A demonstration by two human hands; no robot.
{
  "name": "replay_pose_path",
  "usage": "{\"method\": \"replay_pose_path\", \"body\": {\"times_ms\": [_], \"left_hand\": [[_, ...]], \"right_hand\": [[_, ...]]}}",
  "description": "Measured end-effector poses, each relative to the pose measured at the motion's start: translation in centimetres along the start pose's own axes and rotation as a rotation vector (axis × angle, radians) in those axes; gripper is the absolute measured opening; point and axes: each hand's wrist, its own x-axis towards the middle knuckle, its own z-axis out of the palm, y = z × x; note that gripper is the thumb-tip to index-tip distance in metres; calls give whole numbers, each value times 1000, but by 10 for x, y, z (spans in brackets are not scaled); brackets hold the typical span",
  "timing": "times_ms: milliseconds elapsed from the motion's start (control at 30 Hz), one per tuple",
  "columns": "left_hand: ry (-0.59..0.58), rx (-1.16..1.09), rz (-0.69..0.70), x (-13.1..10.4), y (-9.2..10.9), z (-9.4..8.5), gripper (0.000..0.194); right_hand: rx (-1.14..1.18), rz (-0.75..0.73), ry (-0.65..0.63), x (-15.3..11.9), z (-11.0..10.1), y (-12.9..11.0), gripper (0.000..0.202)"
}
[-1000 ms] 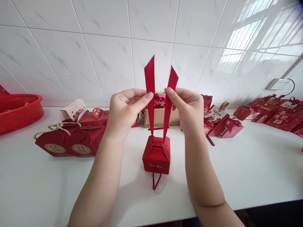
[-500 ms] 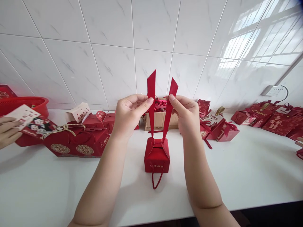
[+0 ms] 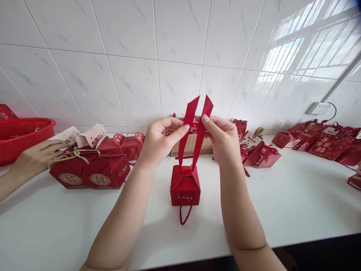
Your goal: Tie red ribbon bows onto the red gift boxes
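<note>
A small red gift box stands upright on the white table in front of me, a twisted red cord handle hanging down its near side. From its top rises a red ribbon with two slant-cut ends. My left hand pinches the left end between thumb and fingers. The right end is pinched the same way in my right hand. Both lengths are held up above the box, their tips close together but apart.
On the left, another person's hand touches boxes beside a red plastic basket. Red boxes with gold emblems stand nearby. A cardboard box sits behind the ribbon. More red boxes line the right side, below a wall socket.
My left hand has moved right with its ribbon end, bringing the two tips closer together. The other person's hand has set its printed box down among those on the left.
</note>
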Motion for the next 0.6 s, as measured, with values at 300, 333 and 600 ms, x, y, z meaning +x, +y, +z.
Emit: {"method": "replay_pose_path", "body": {"times_ms": [300,333,600], "left_hand": [[34,15,29,-1,-3,3,17],[37,13,31,-1,-3,3,17],[37,-4,38,-2,-2,5,15]], "right_hand": [[-13,-17,-16,0,2,1,18],[-23,-16,-13,0,2,1,19],[-3,-19,-24,-1,4,1,18]]}}
